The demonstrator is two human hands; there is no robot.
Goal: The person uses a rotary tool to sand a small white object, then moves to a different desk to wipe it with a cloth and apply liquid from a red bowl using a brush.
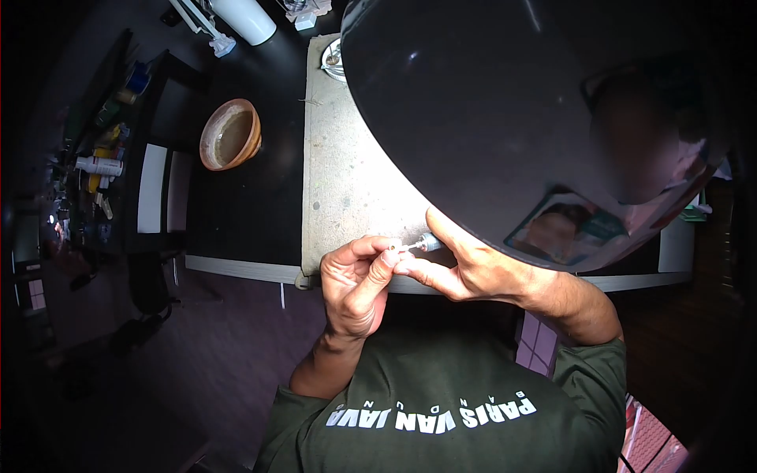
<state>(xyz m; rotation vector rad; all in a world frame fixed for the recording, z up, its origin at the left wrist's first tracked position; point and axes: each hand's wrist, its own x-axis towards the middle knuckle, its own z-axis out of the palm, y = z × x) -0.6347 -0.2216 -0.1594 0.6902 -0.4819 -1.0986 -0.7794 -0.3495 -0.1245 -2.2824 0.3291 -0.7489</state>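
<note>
Open along pale mat (335,169) toward 11 o'clock from hands; bounded by table edge (236,268) at 6, bowl (230,135) at 10. Blocked from view toward 2 by dark glossy panel (473,118). Pinching small piece (393,247) in left hand (356,285), near table edge; gripping slim tool (429,242) in partly curled right hand (482,270).

Small pale piece (393,248) held up; silvery thin-tipped tool (430,242) sideways, apparently touching it.
</note>
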